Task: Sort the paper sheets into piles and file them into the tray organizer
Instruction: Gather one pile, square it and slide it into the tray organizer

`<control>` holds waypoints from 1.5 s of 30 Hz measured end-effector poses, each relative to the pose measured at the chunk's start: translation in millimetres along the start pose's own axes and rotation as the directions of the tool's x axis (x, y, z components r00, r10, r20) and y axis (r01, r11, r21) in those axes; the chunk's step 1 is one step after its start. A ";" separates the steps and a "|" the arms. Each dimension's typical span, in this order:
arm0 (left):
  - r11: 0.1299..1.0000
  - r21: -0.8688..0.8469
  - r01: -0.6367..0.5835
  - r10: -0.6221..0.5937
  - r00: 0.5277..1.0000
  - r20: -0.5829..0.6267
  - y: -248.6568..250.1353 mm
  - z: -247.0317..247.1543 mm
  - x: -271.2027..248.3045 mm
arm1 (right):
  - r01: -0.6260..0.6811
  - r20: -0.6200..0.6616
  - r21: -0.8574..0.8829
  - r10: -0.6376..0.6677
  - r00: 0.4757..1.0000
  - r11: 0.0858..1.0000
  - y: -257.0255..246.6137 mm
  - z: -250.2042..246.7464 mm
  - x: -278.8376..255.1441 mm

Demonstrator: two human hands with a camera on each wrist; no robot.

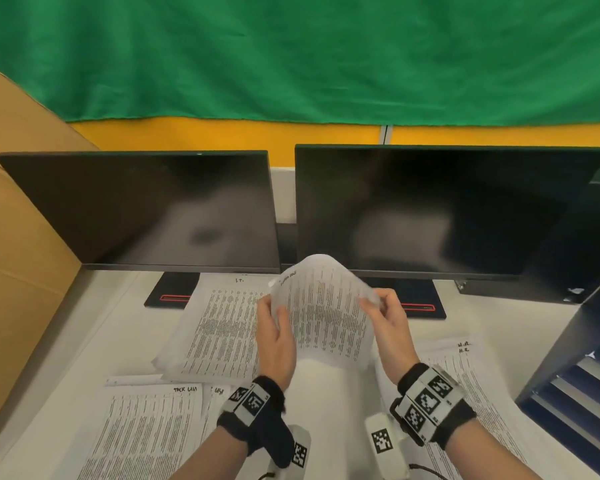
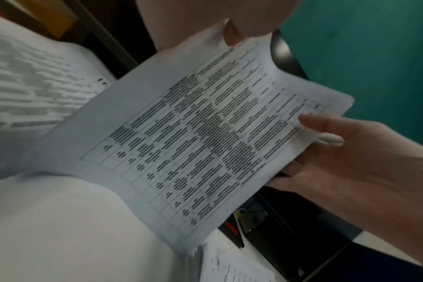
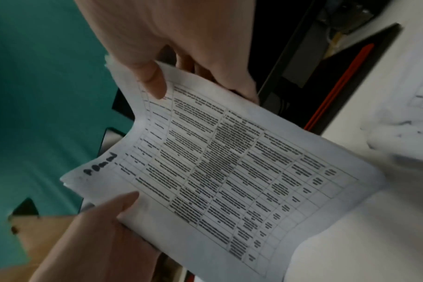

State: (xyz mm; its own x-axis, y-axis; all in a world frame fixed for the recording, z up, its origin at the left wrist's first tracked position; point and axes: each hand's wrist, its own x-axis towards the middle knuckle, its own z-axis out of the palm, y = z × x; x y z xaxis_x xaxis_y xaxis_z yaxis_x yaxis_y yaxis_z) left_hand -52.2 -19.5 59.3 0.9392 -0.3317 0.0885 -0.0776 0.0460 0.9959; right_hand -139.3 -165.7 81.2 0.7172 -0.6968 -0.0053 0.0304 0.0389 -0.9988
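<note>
Left hand [image 1: 277, 336] and right hand [image 1: 388, 318] pinch opposite edges of a bowed paper bundle [image 1: 326, 313]; uneven pull risks sheets slipping onto sorted piles [image 1: 219, 327] beneath.

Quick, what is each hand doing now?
Left hand: holds the left edge of the paper sheets.
Right hand: pinches their right edge.

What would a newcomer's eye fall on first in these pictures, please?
First, the sheets held up at centre, bowed between the left hand and right hand, each pinching a side edge. Behind them stand two dark monitors below a green curtain. More printed piles lie on the desk around the hands.
</note>
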 end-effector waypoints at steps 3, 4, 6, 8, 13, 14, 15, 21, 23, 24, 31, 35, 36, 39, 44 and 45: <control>0.998 0.017 0.054 -0.053 0.998 -0.023 -10.1 -0.6 4.8 | 0.003 -0.002 -0.049 -0.003 1.000 0.999 4.0 4.1 1.2; 0.996 0.013 0.088 -0.087 0.996 -0.031 -14.1 -1.5 8.3 | -0.017 -0.010 -0.042 0.017 1.000 0.999 5.1 4.9 2.9; 0.985 -0.015 0.174 -0.174 0.984 -0.041 -20.4 -4.5 14.9 | -0.108 -0.035 0.004 0.108 0.994 0.994 9.4 6.0 7.9; 0.964 -0.031 0.265 -0.267 0.962 -0.049 -37.4 -8.2 22.5 | -0.229 -0.044 0.046 0.231 0.972 0.972 17.8 7.3 11.6; 0.928 0.029 0.371 -0.368 0.927 -0.068 -80.4 -7.6 37.4 | -0.281 -0.056 -0.051 0.278 0.959 0.958 32.9 6.6 7.0; 0.943 0.050 0.329 -0.326 0.943 -0.065 -69.8 -2.4 34.4 | -0.258 -0.070 -0.040 0.254 0.965 0.965 29.6 1.2 4.0; 0.950 0.094 0.299 -0.295 0.954 -0.053 -62.6 2.8 32.1 | -0.236 -0.096 -0.020 0.233 0.968 0.972 24.1 -6.9 0.1; 0.976 0.206 0.072 -0.136 0.940 0.314 -11.7 74.0 -6.1 | -0.207 -0.424 0.137 0.247 0.871 0.969 22.3 -92.0 -44.5; 0.968 0.249 -0.025 -0.097 0.880 0.465 -3.0 103.4 -28.6 | -0.230 -0.533 0.182 0.292 0.794 0.956 34.5 -121.4 -67.2; 0.962 0.265 -0.058 -0.096 0.842 0.531 -3.0 116.4 -39.6 | -0.240 -0.578 0.192 0.307 0.756 0.952 38.6 -134.5 -79.7; 0.916 0.391 -0.092 -0.275 0.564 0.778 -37.1 169.6 -103.0 | -0.414 -0.756 0.128 0.359 0.547 0.901 67.1 -196.2 -162.4; 0.879 0.475 -0.042 -0.414 0.428 0.804 -50.8 174.8 -134.5 | -0.571 -0.774 0.278 0.532 0.343 0.773 109.2 -221.5 -197.1; 0.872 0.488 -0.033 -0.436 0.400 0.806 -51.9 175.3 -139.3 | -0.596 -0.751 0.306 0.573 0.328 0.743 125.5 -228.3 -203.8; 0.840 0.541 -0.039 -0.503 0.315 0.805 -54.8 180.5 -148.8 | -0.602 -0.723 0.349 0.615 0.315 0.719 170.4 -260.0 -219.2; 0.809 0.588 -0.019 -0.570 0.219 0.792 -50.2 195.1 -159.1 | -0.626 -0.708 0.384 0.652 0.272 0.678 127.1 -269.4 -224.1; 0.806 0.592 -0.018 -0.577 0.200 0.792 -51.8 200.0 -160.7 | -0.626 -0.709 0.386 0.652 0.268 0.678 127.3 -280.5 -223.1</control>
State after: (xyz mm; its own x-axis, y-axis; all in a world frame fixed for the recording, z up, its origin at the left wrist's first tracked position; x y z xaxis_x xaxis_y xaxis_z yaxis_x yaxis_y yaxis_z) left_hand -266.0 -157.0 -3.0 -0.0325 -0.8388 -0.5434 -0.2771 -0.5149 0.8113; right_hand -490.8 -206.2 -58.6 -0.2819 -0.6694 -0.6874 -0.1595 0.7391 -0.6544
